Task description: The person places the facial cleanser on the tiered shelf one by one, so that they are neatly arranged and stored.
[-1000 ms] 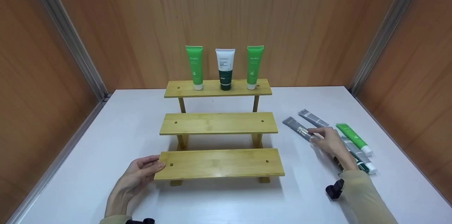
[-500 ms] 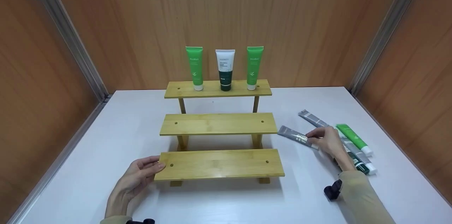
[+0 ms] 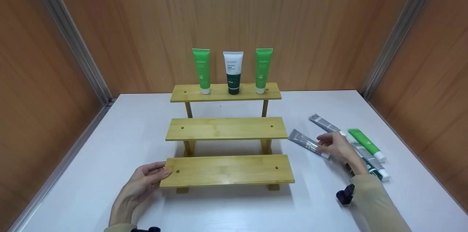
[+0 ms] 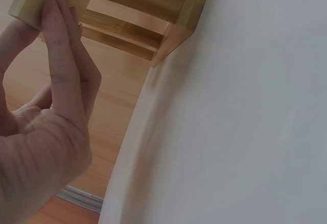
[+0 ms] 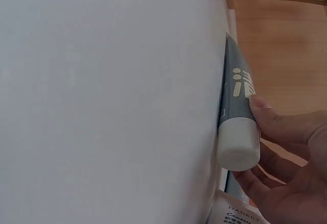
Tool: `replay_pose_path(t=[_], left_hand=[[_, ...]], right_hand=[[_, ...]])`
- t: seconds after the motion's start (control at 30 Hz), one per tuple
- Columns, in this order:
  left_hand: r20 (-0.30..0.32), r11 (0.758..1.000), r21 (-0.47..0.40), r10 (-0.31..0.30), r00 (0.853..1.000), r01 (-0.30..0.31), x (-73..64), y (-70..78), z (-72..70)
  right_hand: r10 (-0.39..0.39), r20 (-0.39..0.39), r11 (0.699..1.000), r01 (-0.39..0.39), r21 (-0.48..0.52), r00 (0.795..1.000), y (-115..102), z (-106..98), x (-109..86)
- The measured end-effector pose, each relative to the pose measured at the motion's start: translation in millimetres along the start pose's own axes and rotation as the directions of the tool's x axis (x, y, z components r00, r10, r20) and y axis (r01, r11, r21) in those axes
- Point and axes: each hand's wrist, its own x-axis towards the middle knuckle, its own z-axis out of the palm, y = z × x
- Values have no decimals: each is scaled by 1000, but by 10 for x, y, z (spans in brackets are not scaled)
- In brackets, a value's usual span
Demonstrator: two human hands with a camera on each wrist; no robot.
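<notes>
My left hand [image 3: 140, 184] pinches the left end of the lowest step of a three-tier bamboo display stand [image 3: 226, 170]; thumb above, fingers below, as the left wrist view also shows the hand [image 4: 56, 106] at the board's end. Right of the stand, my right hand [image 3: 340, 148] holds a grey squeeze tube [image 3: 305, 141] near its white cap. In the right wrist view the thumb lies against the grey tube [image 5: 236, 91], with the other fingers on its far side. The tube lies low over the white table, its flat end toward the stand; contact with the table is unclear.
On the top step stand two green tubes [image 3: 202, 69] [image 3: 263, 69] with a white-and-dark-green tube [image 3: 233, 71] between them. Several more tubes lie around my right hand, including a grey one [image 3: 323, 122] and a green one [image 3: 365, 143]. Wooden panels [image 3: 234, 12] enclose the table.
The grey tube under my right hand has swung and shifted a little nearer to the stand and to me, and has rolled so its lettering shows differently. My left hand stays put.
</notes>
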Motion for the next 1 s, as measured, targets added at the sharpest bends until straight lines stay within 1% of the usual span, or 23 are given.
replay_pose_path(t=[0.17, 0.37, 0.53, 0.67, 0.77, 0.87, 1.0], left_hand=[[22, 1000, -13, 12, 1000, -12, -4, -2, -10], [30, 1000, -21, 19, 999, -18, -4, -4, -15], [25, 1000, -10, 19, 1000, -18, 1, -7, -14], [24, 1000, -11, 17, 1000, -17, 4, -9, -18], [23, 1000, -16, 14, 1000, -14, 7, -9, -22], [18, 1000, -12, 9, 1000, -9, 9, -9, -23], [19, 1000, 3, 11, 1000, -11, 11, -12, -21]], right_hand=[[3, 69, 999, -1, -36, 998, -16, -16, 12], [40, 104, 999, -38, -16, 994, -41, -8, 14], [26, 95, 1000, -25, -19, 995, -50, -3, 13], [0, 85, 1000, 2, -25, 996, -46, 0, 14], [-12, 81, 1000, 14, -16, 997, -39, 3, 12], [-7, 71, 1000, 7, -1, 997, -27, 13, 11], [-31, 58, 999, 31, 9, 998, -9, 25, 6]])
